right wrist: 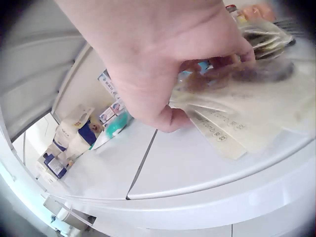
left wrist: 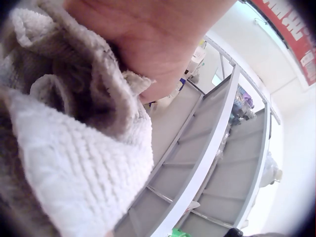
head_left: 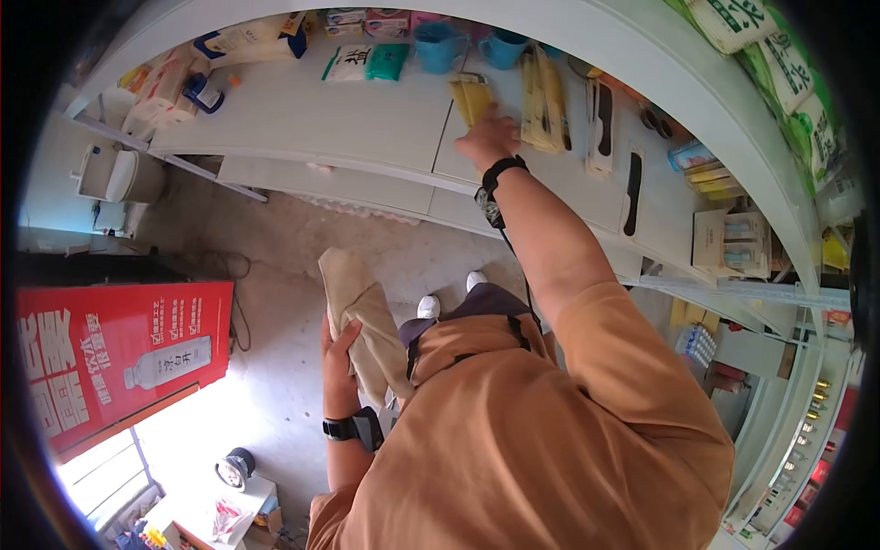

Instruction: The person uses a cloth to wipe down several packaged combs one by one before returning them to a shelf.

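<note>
My left hand [head_left: 339,353] grips a folded beige towel [head_left: 365,316] in front of my body, with the thumb lying over it. Close up, the towel [left wrist: 84,158] shows a ribbed, fluffy weave with rolled layers. Over the shelf, my right hand [head_left: 489,139] reaches to a small yellow packet [head_left: 471,97], fingertips right at its near edge. Beside that hand lies a bundle of combs in yellowish sleeves [head_left: 543,103]. In the right wrist view, thumb and index finger are spread above see-through sleeves printed "comb" [right wrist: 217,129]; the other fingertips are hidden.
The white shelf [head_left: 367,119] holds blue cups [head_left: 438,48], a white-and-green pack [head_left: 367,62], black combs [head_left: 632,192] and a dark blue bottle [head_left: 203,93]. An upper shelf edge [head_left: 788,165] arches overhead. A red box [head_left: 128,348] stands at the left.
</note>
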Available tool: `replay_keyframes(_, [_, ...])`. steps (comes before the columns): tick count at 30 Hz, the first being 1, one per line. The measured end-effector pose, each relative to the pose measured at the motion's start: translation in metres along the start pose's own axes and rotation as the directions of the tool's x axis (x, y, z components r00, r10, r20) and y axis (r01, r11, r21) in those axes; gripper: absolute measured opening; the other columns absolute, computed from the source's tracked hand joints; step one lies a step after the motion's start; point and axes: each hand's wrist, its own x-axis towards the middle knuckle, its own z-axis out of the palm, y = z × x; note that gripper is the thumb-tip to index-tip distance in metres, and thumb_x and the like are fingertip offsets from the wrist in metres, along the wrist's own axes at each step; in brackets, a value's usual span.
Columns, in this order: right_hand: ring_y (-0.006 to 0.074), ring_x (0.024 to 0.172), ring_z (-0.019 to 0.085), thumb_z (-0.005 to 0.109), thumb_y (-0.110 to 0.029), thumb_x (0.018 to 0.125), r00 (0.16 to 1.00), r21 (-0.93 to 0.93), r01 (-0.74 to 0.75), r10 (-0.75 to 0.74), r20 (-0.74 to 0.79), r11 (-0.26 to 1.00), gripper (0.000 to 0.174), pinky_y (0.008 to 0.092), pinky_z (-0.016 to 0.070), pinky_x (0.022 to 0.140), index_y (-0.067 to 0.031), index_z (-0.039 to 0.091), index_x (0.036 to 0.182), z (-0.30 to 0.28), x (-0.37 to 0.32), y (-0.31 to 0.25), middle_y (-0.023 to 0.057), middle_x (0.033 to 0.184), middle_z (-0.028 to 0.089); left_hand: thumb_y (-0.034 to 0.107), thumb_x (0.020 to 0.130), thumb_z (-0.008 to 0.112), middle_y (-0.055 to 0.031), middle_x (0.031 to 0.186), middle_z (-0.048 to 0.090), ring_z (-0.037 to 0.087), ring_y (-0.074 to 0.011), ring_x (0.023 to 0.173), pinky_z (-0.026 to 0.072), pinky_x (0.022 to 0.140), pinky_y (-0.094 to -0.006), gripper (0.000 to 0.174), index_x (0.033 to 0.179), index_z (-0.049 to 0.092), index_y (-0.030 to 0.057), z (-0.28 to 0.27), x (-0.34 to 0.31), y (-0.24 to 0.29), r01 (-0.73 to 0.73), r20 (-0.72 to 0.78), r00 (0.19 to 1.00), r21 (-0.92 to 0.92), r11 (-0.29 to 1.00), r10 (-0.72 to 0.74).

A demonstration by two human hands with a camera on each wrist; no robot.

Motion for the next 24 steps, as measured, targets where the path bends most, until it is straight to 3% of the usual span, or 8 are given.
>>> replay_keyframes(10, [0.0388, 0.122, 0.040, 0.074, -0.030, 0.066, 1.000, 0.022, 0.021, -0.022, 0.020, 1.000, 0.103, 0.0480, 0.0388, 0.096, -0.0105, 0.018, 0.150, 0.004, 0.002, 0.010, 0.0216, 0.133, 0.039, 0.002, 0.086, 0.058, -0.0159, 0.120, 0.057, 0.060, -0.0271, 0.106, 0.0507, 0.089, -0.0370, 0.052, 0.135, 0.042, 0.0020, 0.014, 0.014, 0.003, 0.039, 0.051, 0.998, 0.036, 0.999, -0.041])
replay_keyframes(13, [0.0393, 0.124, 0.040, 0.074, -0.036, 0.070, 0.994, -0.033, 0.108, -0.107, 0.030, 0.994, 0.100, 0.0489, 0.0393, 0.098, -0.0091, 0.020, 0.150, 0.008, -0.002, 0.018, 0.0226, 0.136, 0.037, 0.002, 0.085, 0.058, -0.0159, 0.120, 0.058, 0.060, -0.0269, 0.106, 0.0507, 0.089, -0.0369, 0.052, 0.135, 0.042, 0.0015, 0.017, 0.016, 0.004, 0.051, 0.062, 0.997, 0.041, 0.998, -0.054])
replay_keyframes(15, [0.0389, 0.127, 0.040, 0.073, -0.041, 0.073, 0.933, -0.032, 0.356, -0.357, -0.046, 0.934, 0.088, 0.0455, 0.0368, 0.103, -0.0089, 0.033, 0.145, 0.005, 0.001, 0.027, 0.0243, 0.133, 0.044, 0.002, 0.085, 0.058, -0.0155, 0.119, 0.058, 0.060, -0.0266, 0.105, 0.0506, 0.089, -0.0366, 0.051, 0.134, 0.043, 0.0014, 0.017, 0.022, 0.001, 0.047, 0.058, 0.997, 0.076, 0.996, -0.051])
replay_keyframes(16, [0.0389, 0.127, 0.040, 0.073, -0.041, 0.073, 0.935, -0.031, 0.351, -0.352, -0.046, 0.936, 0.088, 0.0455, 0.0368, 0.103, -0.0089, 0.033, 0.145, 0.001, 0.005, 0.036, 0.0243, 0.133, 0.044, 0.002, 0.085, 0.058, -0.0155, 0.119, 0.058, 0.060, -0.0266, 0.105, 0.0506, 0.089, -0.0366, 0.051, 0.134, 0.043, 0.0014, 0.018, 0.023, 0.000, 0.050, 0.061, 0.997, 0.080, 0.996, -0.055])
replay_keyframes(18, [0.0394, 0.123, 0.044, 0.074, -0.045, 0.074, 0.725, 0.212, 0.647, -0.505, -0.468, 0.733, 0.080, 0.0443, 0.0381, 0.102, -0.0038, 0.044, 0.136, -0.025, 0.013, 0.058, 0.0255, 0.127, 0.049, 0.002, 0.085, 0.058, -0.0151, 0.118, 0.059, 0.061, -0.0263, 0.104, 0.0504, 0.089, -0.0363, 0.050, 0.133, 0.043, 0.0012, 0.019, 0.026, 0.000, 0.039, 0.080, 0.996, 0.100, 0.994, -0.047])
replay_keyframes(20, [0.0395, 0.117, 0.048, 0.073, -0.047, 0.075, 0.708, 0.208, 0.528, -0.292, -0.643, 0.823, 0.080, 0.0441, 0.0412, 0.098, 0.0021, 0.045, 0.132, -0.049, 0.025, 0.082, 0.0263, 0.123, 0.052, 0.002, 0.085, 0.058, -0.0150, 0.118, 0.059, 0.061, -0.0261, 0.104, 0.0504, 0.088, -0.0361, 0.050, 0.133, 0.044, 0.0013, 0.020, 0.027, -0.001, 0.039, 0.087, 0.995, 0.091, 0.995, -0.047])
replay_keyframes(23, [0.0390, 0.113, 0.053, 0.075, -0.055, 0.068, 0.763, 0.292, 0.359, -0.098, -0.639, 0.886, 0.088, 0.0456, 0.0429, 0.096, 0.0043, 0.047, 0.127, -0.035, 0.093, 0.133, 0.0265, 0.117, 0.056, 0.002, 0.085, 0.058, -0.0148, 0.117, 0.059, 0.061, -0.0257, 0.104, 0.0504, 0.088, -0.0358, 0.050, 0.133, 0.044, 0.0015, 0.024, 0.028, -0.001, 0.042, 0.084, 0.995, 0.093, 0.995, -0.049])
replay_keyframes(24, [0.0395, 0.114, 0.053, 0.075, -0.059, 0.065, 0.892, 0.389, 0.244, -0.048, -0.450, 0.889, 0.095, 0.0447, 0.0433, 0.096, 0.0058, 0.045, 0.127, -0.036, 0.102, 0.140, 0.0279, 0.119, 0.056, 0.002, 0.085, 0.058, -0.0147, 0.117, 0.059, 0.061, -0.0256, 0.104, 0.0504, 0.088, -0.0358, 0.050, 0.133, 0.044, 0.0016, 0.027, 0.028, -0.001, 0.042, 0.074, 0.996, 0.101, 0.994, -0.050])
